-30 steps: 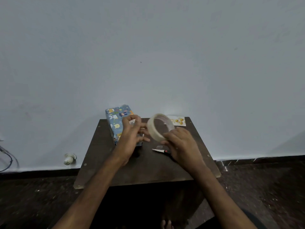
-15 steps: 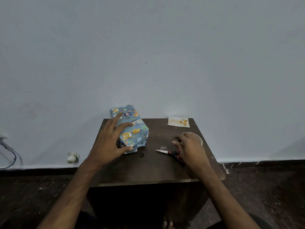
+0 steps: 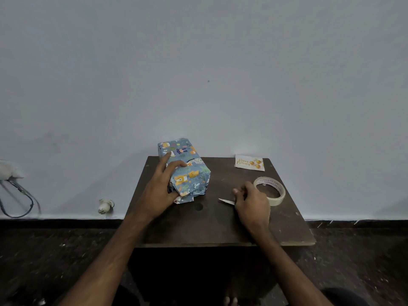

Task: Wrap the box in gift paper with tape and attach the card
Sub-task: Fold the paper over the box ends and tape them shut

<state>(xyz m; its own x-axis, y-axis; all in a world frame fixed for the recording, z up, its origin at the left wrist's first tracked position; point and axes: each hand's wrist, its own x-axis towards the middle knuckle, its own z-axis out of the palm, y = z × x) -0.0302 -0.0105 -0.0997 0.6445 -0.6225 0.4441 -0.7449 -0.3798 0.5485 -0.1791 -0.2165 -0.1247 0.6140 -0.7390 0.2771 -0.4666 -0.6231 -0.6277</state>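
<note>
The box (image 3: pixel 189 171), wrapped in blue gift paper with cartoon animals, lies on the dark wooden table (image 3: pixel 220 226) at the back left. Its near end has loose folded paper. My left hand (image 3: pixel 161 188) holds the box at its left near corner, fingers over the top and thumb at the near end. A roll of pale tape (image 3: pixel 270 192) lies flat on the right side of the table. Just left of it my right hand (image 3: pixel 251 204) curls over the scissors (image 3: pixel 226 201); only the blade tip shows. The birthday card (image 3: pixel 249 162) lies at the back right.
The table stands against a plain white wall. A small dark hole (image 3: pixel 198 206) marks the tabletop between my hands. On the left a white plug (image 3: pixel 105 205) and cables (image 3: pixel 19 195) hang by the wall above the dark floor.
My right hand has put the tape roll down on the right of the table and closed over the scissors. My left hand has let go of the tape and taken hold of the box.
</note>
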